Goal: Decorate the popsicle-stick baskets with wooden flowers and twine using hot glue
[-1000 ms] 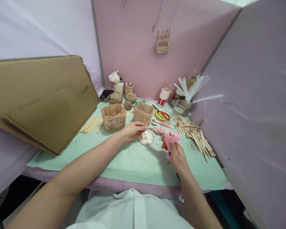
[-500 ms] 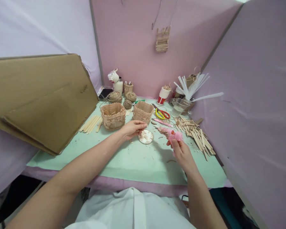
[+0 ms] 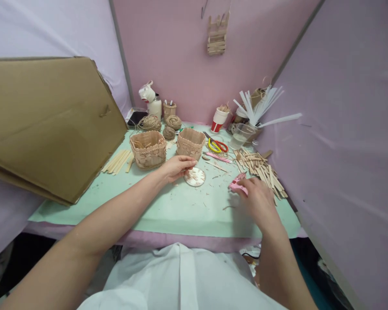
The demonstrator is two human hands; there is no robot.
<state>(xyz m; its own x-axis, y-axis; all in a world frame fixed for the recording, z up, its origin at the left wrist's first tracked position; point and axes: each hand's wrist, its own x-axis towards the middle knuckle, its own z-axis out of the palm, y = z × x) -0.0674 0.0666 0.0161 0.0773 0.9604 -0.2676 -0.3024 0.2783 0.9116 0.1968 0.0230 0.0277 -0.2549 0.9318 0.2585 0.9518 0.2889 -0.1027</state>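
Taking the round white dish [image 3: 195,185] on the green-covered bench [image 3: 181,211] as the clock's centre, the left hand [image 3: 178,168] is at 10, its fingers pinched together beside the rim; whatever lies between the fingertips is too small to tell. The right hand [image 3: 259,197], between 3 and 4, grips a pink glue gun [image 3: 237,185], partly hidden by that hand. One wooden basket [image 3: 150,160] with pale pieces inside sits at 10, another basket [image 3: 188,150] at 12. Scissors [image 3: 220,147] with red and yellow handles lie at 1, a heap of sticks [image 3: 261,167] near 3, a row of paler sticks [image 3: 117,162] at 9. Twine balls [image 3: 173,121] rest at 11.
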